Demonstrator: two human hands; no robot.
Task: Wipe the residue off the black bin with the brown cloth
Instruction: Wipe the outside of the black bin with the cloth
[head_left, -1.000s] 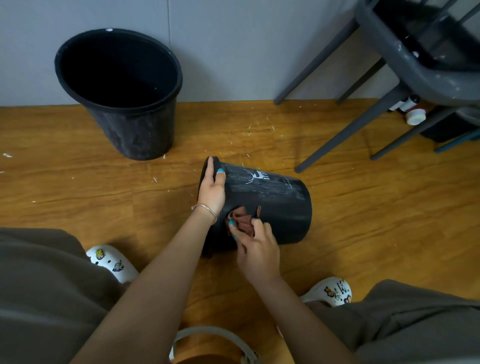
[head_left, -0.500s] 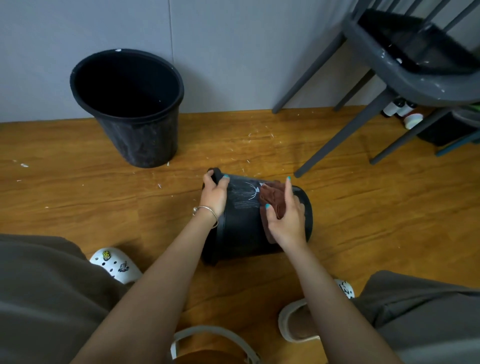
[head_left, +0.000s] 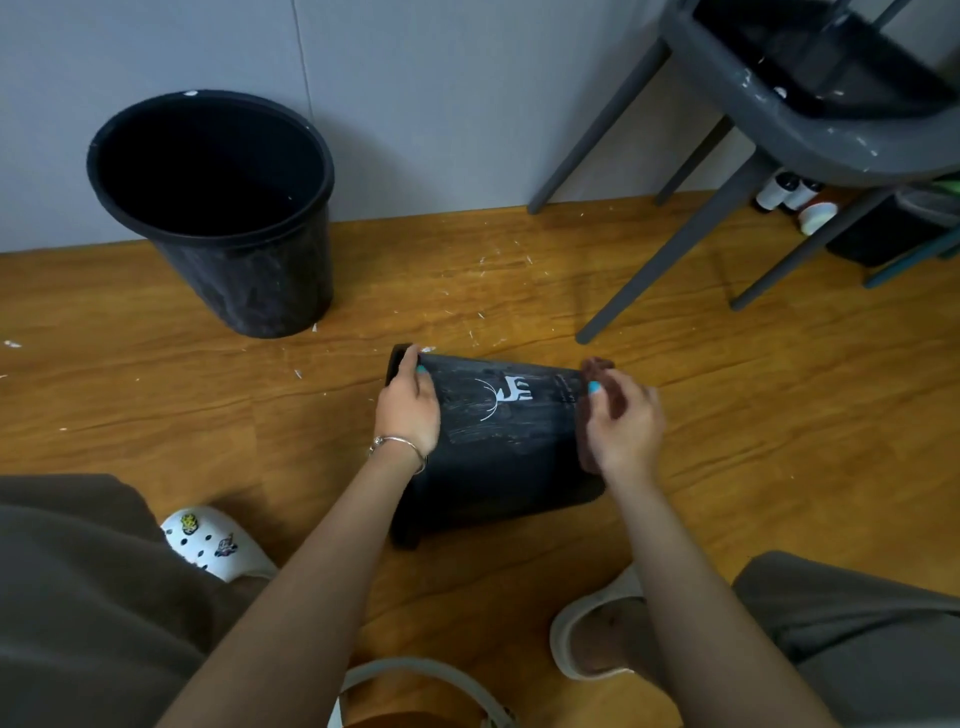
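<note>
Since half a second ago my right hand (head_left: 621, 426) has slid the brown cloth (head_left: 597, 379) off the middle of the wall toward the base end on the right, uncovering the white logo (head_left: 511, 389). At one second ago it was rubbing low on the near side.

I see the black bin (head_left: 498, 452) lying on its side on the wooden floor (head_left: 156, 395), centre of the scene, just beyond my feet. Its long axis runs left to right, slightly tilted: rim and mouth point left, closed base points right. Pale smeared residue streaks the upper wall around the logo.

My left hand (head_left: 408, 402) grips the rim at the far left end, fingers curled over the edge, a bracelet (head_left: 400, 444) on the wrist. My right hand has its fingers bunched round the cloth at the base end; the cloth is blurred, and whether it presses on the plastic I cannot tell.

Far left, a second black bin (head_left: 234, 218) stands upright against the grey wall (head_left: 441, 104), well apart. Far right, a grey chair (head_left: 779, 130) has one leg planted near the lying bin's far side. White flecks (head_left: 488, 260) litter the floor between them. A white clog (head_left: 213, 543) sits near left, a beige slipper (head_left: 592, 639) near right.
</note>
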